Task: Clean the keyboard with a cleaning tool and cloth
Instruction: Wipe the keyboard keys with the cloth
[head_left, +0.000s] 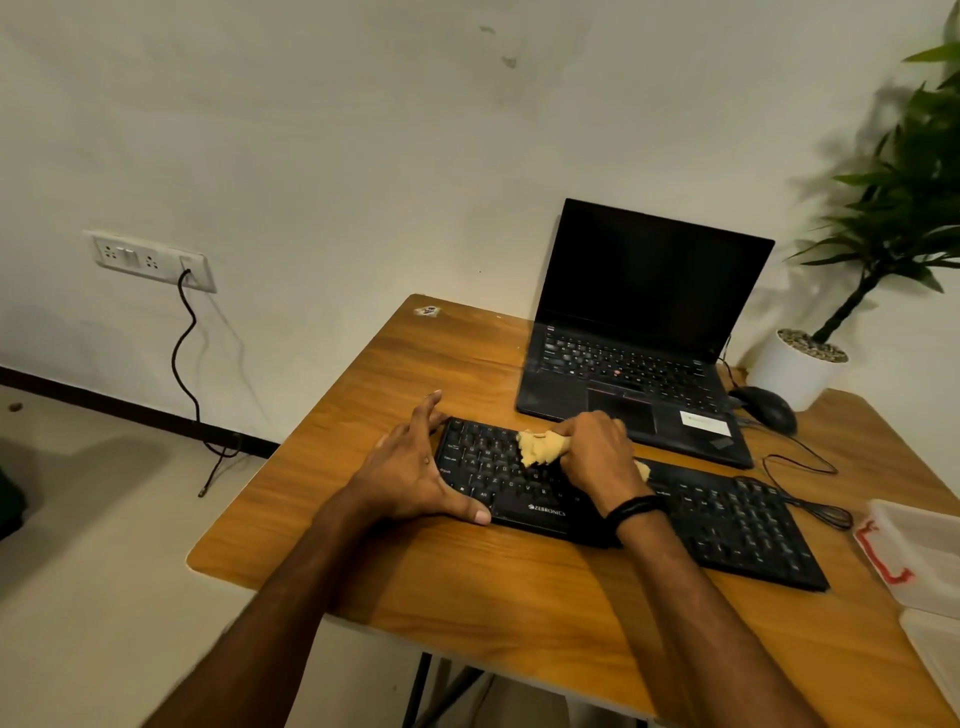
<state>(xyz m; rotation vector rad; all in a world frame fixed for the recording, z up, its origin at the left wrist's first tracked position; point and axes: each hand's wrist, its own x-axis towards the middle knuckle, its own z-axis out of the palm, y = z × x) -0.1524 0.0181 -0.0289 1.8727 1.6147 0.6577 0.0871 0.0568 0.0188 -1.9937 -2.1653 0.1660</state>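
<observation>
A black keyboard (727, 514) lies slantwise on the wooden table (395, 374). My right hand (597, 452) grips a bunched yellow cloth (540, 448) and holds it down on the keys in the keyboard's left half. My left hand (415, 467) braces the keyboard's left end, fingers spread along the far corner and thumb straight against the front edge. A bit of cloth also shows behind my right wrist. No separate cleaning tool is visible.
An open black laptop (639, 332) stands just behind the keyboard. A black mouse (769, 408) and its cable lie to the right, beside a white plant pot (795, 371). A clear plastic box with a red clip (919, 556) sits at the table's right edge.
</observation>
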